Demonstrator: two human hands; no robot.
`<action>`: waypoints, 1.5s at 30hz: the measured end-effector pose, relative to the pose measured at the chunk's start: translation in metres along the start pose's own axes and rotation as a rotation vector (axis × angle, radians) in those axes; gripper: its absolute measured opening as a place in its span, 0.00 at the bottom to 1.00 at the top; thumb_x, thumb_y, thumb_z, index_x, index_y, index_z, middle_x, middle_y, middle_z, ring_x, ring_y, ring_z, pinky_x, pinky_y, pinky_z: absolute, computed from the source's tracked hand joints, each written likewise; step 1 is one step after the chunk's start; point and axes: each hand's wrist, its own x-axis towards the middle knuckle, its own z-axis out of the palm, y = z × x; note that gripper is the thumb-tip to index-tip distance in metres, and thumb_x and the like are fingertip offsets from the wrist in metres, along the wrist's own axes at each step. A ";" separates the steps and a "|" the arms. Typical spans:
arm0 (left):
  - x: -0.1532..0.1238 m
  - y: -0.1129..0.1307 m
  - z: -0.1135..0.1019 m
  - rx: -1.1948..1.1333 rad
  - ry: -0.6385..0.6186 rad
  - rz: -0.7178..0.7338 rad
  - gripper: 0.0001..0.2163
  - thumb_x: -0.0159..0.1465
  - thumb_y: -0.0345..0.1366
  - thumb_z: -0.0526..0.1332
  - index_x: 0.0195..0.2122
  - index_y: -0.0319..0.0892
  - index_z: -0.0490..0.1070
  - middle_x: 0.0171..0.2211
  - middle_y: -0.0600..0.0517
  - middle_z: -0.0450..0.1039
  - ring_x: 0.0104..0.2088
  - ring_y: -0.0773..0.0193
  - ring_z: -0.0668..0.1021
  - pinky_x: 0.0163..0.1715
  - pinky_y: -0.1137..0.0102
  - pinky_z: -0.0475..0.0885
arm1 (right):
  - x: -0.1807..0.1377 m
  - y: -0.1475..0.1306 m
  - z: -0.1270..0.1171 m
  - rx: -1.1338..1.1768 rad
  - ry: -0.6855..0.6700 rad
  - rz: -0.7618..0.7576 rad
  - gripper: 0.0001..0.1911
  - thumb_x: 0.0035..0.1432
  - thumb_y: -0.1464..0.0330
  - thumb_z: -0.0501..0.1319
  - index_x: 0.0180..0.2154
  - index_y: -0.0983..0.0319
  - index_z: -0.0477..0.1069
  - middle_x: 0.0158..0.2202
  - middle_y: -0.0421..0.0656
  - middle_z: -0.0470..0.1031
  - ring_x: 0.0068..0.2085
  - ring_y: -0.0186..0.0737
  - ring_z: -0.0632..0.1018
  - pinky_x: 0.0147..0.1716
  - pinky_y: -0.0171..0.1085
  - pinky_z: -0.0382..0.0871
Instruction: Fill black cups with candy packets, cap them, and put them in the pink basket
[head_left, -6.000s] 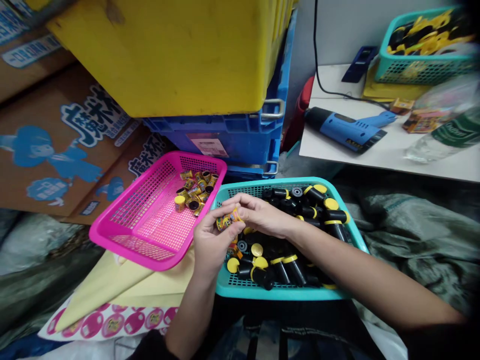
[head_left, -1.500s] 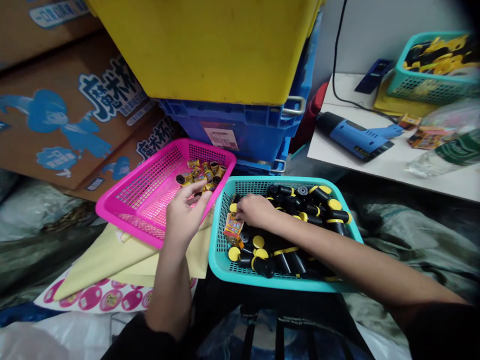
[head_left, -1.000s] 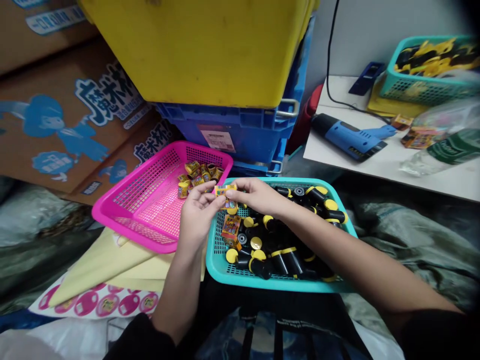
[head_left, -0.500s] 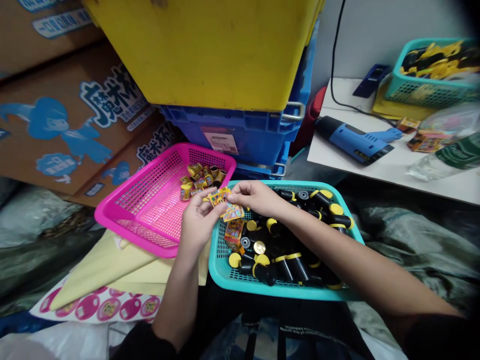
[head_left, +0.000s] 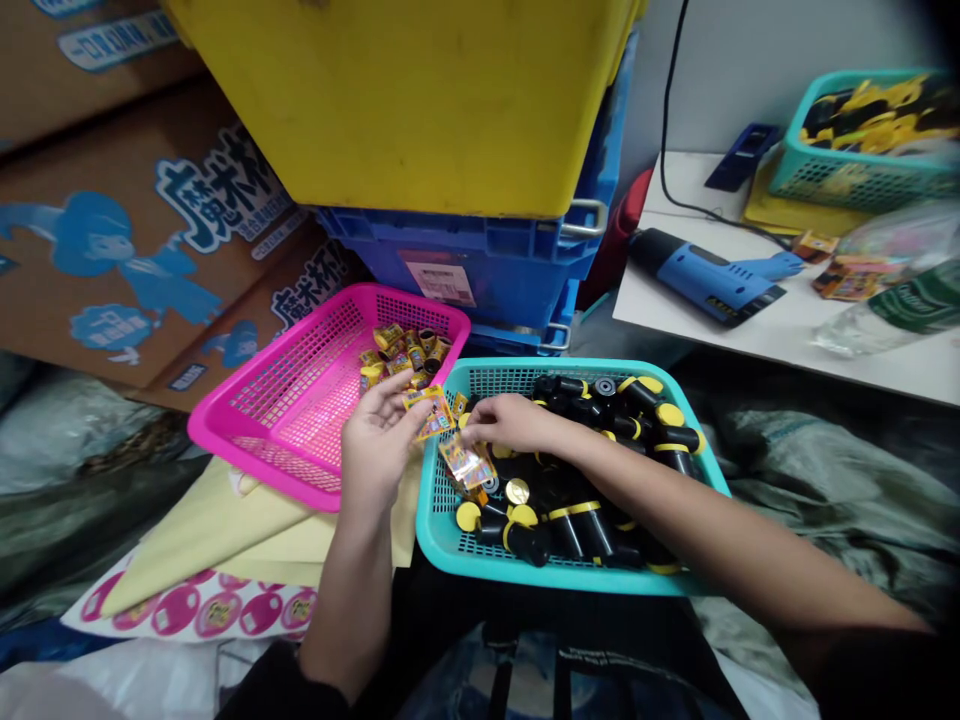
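Note:
My left hand (head_left: 375, 425) pinches a small yellow-orange printed label (head_left: 430, 414) between thumb and fingers, over the gap between the two baskets. In my right hand (head_left: 501, 420) the fingertips grip a second, shiny label (head_left: 468, 464), which hangs above the left end of the turquoise basket (head_left: 480, 572). Black cylindrical containers with yellow caps (head_left: 589, 535) fill that basket. The pink basket (head_left: 259, 470) lies left of it, with a cluster of small labelled containers (head_left: 412, 350) at its far right corner. More labels are partly hidden beneath my right hand.
Behind the baskets stand stacked blue crates (head_left: 450, 250) and a yellow crate (head_left: 420, 110). Cardboard boxes (head_left: 135, 230) rise at left. The white table (head_left: 862, 370) at right bears a blue heat gun (head_left: 709, 275), a bottle (head_left: 915, 305) and another turquoise basket (head_left: 847, 180).
My hands have moved apart. One label has come away in my right hand, lower over the turquoise basket, while my left hand keeps another and has shifted slightly left.

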 end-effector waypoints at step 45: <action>-0.023 -0.011 0.048 -0.674 -0.284 -0.269 0.12 0.57 0.47 0.64 0.39 0.49 0.76 0.55 0.51 0.71 0.59 0.57 0.68 0.49 0.68 0.72 | -0.033 -0.021 -0.026 0.215 0.128 -0.475 0.20 0.50 0.63 0.67 0.46 0.58 0.75 0.45 0.42 0.79 0.47 0.44 0.78 0.50 0.42 0.67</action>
